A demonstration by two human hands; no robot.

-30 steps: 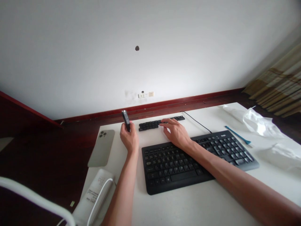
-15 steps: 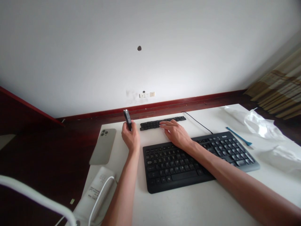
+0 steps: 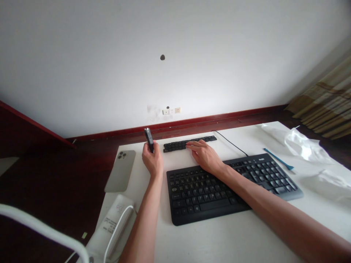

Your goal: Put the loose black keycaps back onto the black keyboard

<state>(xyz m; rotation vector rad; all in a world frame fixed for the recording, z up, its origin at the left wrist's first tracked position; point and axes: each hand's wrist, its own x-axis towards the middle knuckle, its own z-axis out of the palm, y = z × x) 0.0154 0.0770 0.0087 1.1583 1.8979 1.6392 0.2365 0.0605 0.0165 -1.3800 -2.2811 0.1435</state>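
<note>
Upright in my left hand (image 3: 152,157) is a slim black tool (image 3: 149,138) with a silvery metal tip, its lower end wrapped by my fingers. My right hand (image 3: 205,155) reaches across the keyboard with its fingers stretched out, fingertips touching loose black keycaps (image 3: 174,145) laid in rows near the table's far edge. My thumb is mostly hidden there. Below lies a black corded keyboard (image 3: 211,206), partly covered by my right forearm. Several of its upper-left key positions show bare mounts without caps.
On the white table (image 3: 208,241) lie a phone (image 3: 120,171), a white box-like device (image 3: 115,215) with a cable, a blue pry tool (image 3: 279,159) and crumpled clear plastic (image 3: 304,144). A pale curved tube (image 3: 41,230) crosses the lower left. The wall (image 3: 219,65) stands beyond.
</note>
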